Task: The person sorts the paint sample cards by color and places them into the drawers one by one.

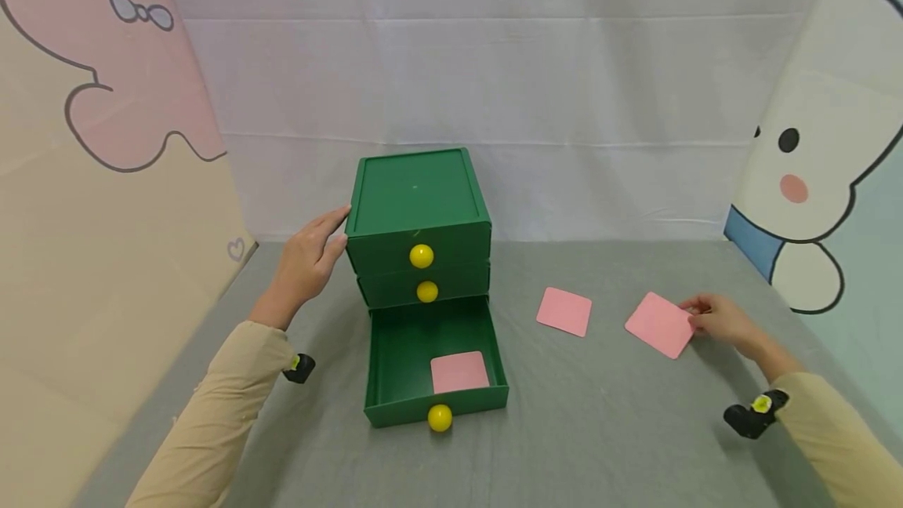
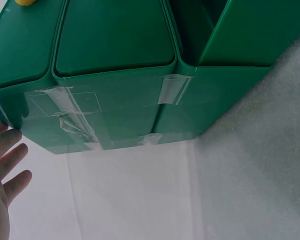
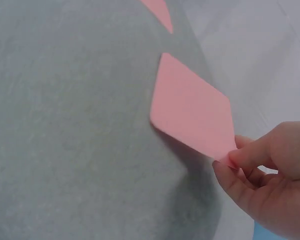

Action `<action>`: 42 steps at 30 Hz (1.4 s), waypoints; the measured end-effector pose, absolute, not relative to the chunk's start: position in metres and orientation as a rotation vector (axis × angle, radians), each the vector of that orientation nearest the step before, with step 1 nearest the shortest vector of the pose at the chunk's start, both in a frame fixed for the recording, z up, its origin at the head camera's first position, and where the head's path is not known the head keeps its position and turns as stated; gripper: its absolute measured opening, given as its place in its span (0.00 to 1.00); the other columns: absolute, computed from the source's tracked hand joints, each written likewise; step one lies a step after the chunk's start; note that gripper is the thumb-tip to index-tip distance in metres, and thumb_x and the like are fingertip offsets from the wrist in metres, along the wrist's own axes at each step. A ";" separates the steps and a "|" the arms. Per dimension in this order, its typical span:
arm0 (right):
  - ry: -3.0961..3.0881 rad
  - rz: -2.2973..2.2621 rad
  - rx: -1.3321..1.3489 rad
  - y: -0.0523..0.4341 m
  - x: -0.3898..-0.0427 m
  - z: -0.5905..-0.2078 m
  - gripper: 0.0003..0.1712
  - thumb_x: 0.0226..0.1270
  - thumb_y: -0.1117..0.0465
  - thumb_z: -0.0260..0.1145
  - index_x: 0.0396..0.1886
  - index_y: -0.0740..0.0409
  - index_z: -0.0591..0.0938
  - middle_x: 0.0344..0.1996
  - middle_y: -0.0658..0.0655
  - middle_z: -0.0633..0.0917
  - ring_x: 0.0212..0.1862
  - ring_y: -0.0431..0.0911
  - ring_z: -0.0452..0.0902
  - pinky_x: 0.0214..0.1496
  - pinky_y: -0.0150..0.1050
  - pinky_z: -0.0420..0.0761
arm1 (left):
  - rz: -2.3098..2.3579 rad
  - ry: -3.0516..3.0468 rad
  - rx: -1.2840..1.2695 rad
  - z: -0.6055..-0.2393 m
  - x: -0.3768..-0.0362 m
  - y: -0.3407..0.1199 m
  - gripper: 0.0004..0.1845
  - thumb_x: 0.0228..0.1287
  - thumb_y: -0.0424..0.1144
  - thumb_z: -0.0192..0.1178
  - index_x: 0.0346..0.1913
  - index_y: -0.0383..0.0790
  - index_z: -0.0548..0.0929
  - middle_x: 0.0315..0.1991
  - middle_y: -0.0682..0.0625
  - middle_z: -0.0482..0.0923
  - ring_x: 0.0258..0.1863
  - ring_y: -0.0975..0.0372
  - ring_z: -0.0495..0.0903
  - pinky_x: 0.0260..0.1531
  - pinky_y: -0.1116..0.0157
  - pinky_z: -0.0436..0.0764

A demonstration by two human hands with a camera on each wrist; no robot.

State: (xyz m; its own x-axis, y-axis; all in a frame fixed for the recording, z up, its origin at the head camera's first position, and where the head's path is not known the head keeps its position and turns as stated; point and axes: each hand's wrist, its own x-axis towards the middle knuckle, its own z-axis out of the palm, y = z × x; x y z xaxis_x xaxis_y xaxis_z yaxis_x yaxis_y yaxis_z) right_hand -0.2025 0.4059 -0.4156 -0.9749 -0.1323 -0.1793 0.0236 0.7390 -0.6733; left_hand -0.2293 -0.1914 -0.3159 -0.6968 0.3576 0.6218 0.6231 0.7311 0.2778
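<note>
A green drawer cabinet (image 1: 416,194) with yellow round knobs stands at the middle of the table. Its bottom drawer (image 1: 395,363) is pulled out, and one pink card (image 1: 459,372) lies inside at the front right. My left hand (image 1: 303,261) touches the cabinet's left side with fairly straight fingers, also seen at the edge of the left wrist view. On the right, my right hand (image 3: 270,175) pinches the corner of a second pink card (image 3: 192,107) between thumb and fingers. That card is tilted, with a shadow under its near edge.
Another pink card (image 1: 564,311) lies flat on the grey cloth (image 1: 578,429) between the cabinet and my right hand. Clear tape (image 2: 72,117) runs over the cabinet's side. A white cloth wall (image 1: 494,85) rises behind, and printed panels stand at both sides.
</note>
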 end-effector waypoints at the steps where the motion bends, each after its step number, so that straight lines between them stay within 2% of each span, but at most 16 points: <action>1: 2.716 -1.061 -0.074 0.405 -0.203 -0.414 0.19 0.62 0.72 0.51 0.49 0.83 0.67 0.33 0.62 0.73 0.33 0.45 0.70 0.31 0.32 0.77 | -0.650 -2.388 -0.743 -0.316 -0.229 -0.191 0.25 0.71 0.44 0.41 0.63 0.31 0.66 0.60 0.37 0.67 0.58 0.47 0.67 0.55 0.47 0.67; 7: 2.671 -1.084 -0.109 0.393 -0.203 -0.397 0.19 0.65 0.70 0.51 0.52 0.81 0.67 0.36 0.62 0.73 0.36 0.47 0.71 0.36 0.34 0.79 | -0.650 -2.385 -0.744 -0.317 -0.230 -0.192 0.25 0.71 0.44 0.41 0.63 0.30 0.66 0.60 0.36 0.67 0.58 0.47 0.67 0.55 0.47 0.66; 15: 2.666 -1.130 -0.270 0.352 -0.202 -0.367 0.18 0.65 0.68 0.52 0.52 0.77 0.70 0.38 0.62 0.73 0.40 0.49 0.71 0.41 0.40 0.80 | -0.658 -2.384 -0.743 -0.318 -0.231 -0.192 0.25 0.71 0.44 0.41 0.64 0.31 0.66 0.60 0.37 0.67 0.58 0.47 0.67 0.54 0.47 0.67; 25: 2.587 -1.222 -0.426 0.287 -0.202 -0.341 0.14 0.64 0.70 0.54 0.48 0.74 0.74 0.33 0.60 0.73 0.37 0.48 0.72 0.36 0.33 0.80 | -0.659 -2.385 -0.741 -0.319 -0.231 -0.193 0.25 0.71 0.44 0.41 0.64 0.32 0.65 0.60 0.37 0.67 0.58 0.46 0.67 0.54 0.47 0.67; 33: 2.484 -1.265 -0.652 0.221 -0.204 -0.334 0.12 0.63 0.73 0.52 0.45 0.72 0.76 0.30 0.59 0.74 0.32 0.47 0.73 0.39 0.42 0.80 | -0.649 -2.393 -0.736 -0.319 -0.231 -0.192 0.25 0.71 0.44 0.41 0.64 0.32 0.65 0.60 0.37 0.67 0.59 0.47 0.67 0.55 0.47 0.66; 42: 2.356 -1.314 -0.748 0.160 -0.205 -0.342 0.12 0.63 0.75 0.51 0.43 0.70 0.78 0.29 0.59 0.76 0.31 0.47 0.72 0.35 0.38 0.79 | -0.661 -2.380 -0.740 -0.318 -0.230 -0.192 0.24 0.71 0.43 0.41 0.64 0.31 0.66 0.60 0.37 0.67 0.58 0.47 0.67 0.55 0.47 0.67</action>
State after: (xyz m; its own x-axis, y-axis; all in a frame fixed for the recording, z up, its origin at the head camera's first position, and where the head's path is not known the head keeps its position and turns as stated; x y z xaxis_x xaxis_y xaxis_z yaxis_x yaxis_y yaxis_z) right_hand -0.2048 0.1603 -0.3423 -0.8033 -0.5943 -0.0387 -0.2793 0.4334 -0.8568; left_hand -0.2301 -0.1921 -0.3183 -0.6936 0.3516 0.6288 0.6256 0.7267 0.2838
